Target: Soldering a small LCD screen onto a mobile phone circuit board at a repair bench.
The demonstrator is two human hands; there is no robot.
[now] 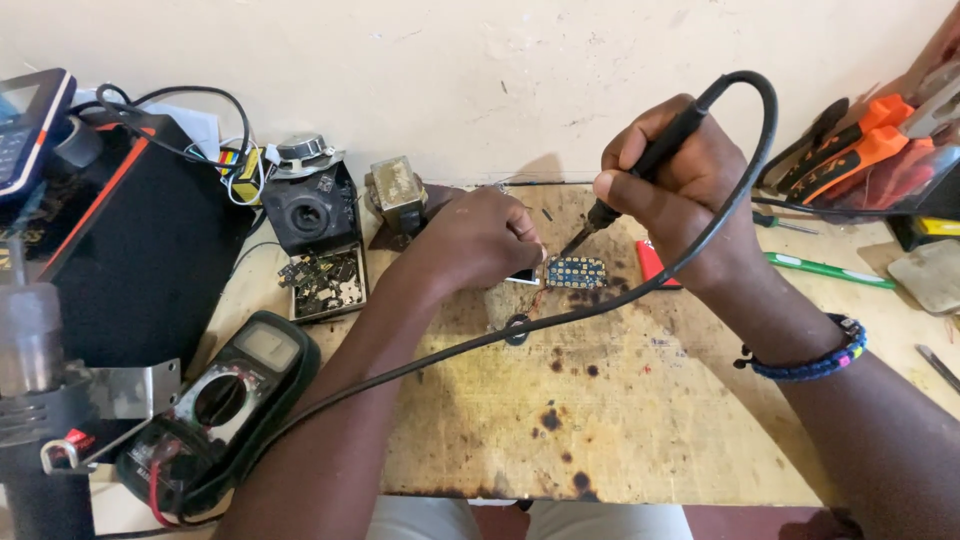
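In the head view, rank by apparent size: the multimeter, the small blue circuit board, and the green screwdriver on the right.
1. Multimeter, though it lies nearest the camera.
2. Green screwdriver, long but thin.
3. Blue circuit board, at the soldering iron tip.

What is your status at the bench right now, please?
Right hand grips soldering iron, tip at blue circuit board. Left hand steadies board. Iron's cable crosses worktop.

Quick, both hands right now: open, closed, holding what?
Left hand: closed, pinching the small blue circuit board.
Right hand: closed around the soldering iron.
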